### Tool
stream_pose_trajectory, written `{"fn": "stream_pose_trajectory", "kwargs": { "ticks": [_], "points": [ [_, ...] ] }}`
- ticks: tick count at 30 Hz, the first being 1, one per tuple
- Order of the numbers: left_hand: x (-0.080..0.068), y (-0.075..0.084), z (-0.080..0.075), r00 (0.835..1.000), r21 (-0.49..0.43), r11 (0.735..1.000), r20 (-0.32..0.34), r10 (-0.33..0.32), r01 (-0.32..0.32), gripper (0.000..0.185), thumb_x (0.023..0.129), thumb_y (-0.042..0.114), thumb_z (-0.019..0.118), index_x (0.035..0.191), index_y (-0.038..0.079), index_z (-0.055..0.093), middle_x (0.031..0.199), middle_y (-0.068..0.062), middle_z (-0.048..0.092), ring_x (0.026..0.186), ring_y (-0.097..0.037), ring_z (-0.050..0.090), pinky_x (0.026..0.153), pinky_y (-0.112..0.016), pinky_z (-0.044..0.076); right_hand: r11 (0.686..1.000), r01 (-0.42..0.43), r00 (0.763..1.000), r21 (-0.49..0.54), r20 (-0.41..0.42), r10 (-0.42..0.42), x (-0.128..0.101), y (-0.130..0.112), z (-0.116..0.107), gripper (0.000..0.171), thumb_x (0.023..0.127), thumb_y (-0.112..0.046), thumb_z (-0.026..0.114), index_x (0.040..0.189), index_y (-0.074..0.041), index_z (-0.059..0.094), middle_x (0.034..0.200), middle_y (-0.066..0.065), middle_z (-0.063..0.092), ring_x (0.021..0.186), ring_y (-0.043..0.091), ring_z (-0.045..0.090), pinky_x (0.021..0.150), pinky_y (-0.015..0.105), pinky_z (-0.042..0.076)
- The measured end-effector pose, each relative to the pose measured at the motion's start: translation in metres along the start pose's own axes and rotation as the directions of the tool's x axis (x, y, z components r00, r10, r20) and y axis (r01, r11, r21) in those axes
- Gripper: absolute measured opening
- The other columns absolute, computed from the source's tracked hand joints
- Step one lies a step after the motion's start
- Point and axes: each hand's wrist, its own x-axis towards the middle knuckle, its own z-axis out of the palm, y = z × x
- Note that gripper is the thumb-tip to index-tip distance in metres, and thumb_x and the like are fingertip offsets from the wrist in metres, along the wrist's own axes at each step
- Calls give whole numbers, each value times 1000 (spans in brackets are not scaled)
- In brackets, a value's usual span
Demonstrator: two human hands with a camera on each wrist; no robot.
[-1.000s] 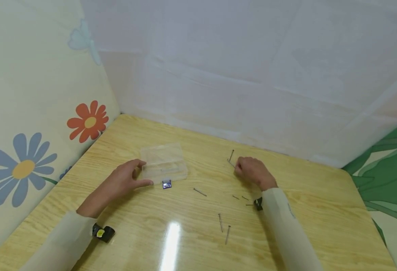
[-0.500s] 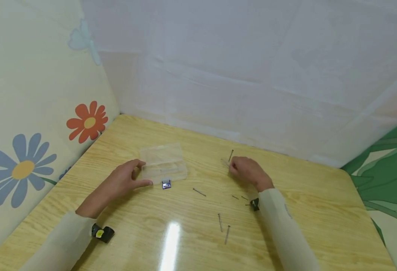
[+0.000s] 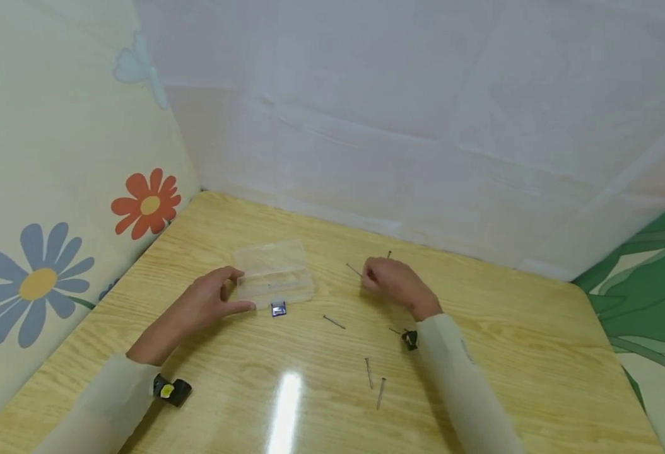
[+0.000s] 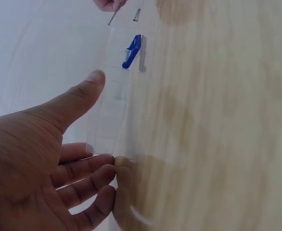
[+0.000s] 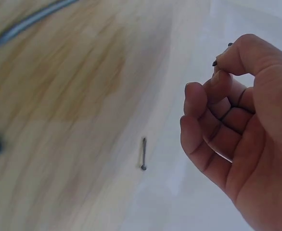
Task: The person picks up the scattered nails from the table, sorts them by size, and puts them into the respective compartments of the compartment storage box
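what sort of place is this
Probably an indoor work corner, perhaps a makeshift booth: a glossy yellow wood-grain table against a plain pale fabric-like backdrop, beside a cream wall covering printed with colourful flowers.

Free lane over pale wood-grain tabletop point(image 3: 330, 270) between slim grey metal nail point(image 3: 354, 270) in right grip point(image 3: 397, 284) and clear plastic hinged box point(image 3: 276, 278) — loose grey metal nail point(image 3: 334, 322) lies nearside. Left grip point(image 3: 207, 299) blocks box's left end — blue plastic latch point(image 3: 278, 309) juts from near edge.
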Motion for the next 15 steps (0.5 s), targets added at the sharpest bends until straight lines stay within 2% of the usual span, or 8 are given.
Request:
{"fn": "stream_pose_trajectory", "kwargs": {
  "ticks": [6, 15],
  "points": [
    [0, 0, 1, 1000, -7, 1000, 1, 0, 0, 74, 85, 37, 86, 134, -8, 54, 96, -11, 59, 78, -24, 52, 64, -36, 43, 999, 36, 999, 12, 0, -36, 10, -13, 3, 16, 96, -5, 48, 87, -15, 56, 77, -2, 52, 68, 12, 47, 67, 32, 41],
    [0, -1, 0, 1000, -20, 1000, 0, 9, -9, 72, 86, 35, 86, 134, -6, 53, 94, -10, 57, 74, -22, 50, 61, -35, 42, 997, 75, 997, 4, 21, -76, 30, -31, 11, 13, 92, -4, 51, 88, -15, 58, 80, -3, 56, 72, 12, 51, 70, 31, 45]
  ]
}}
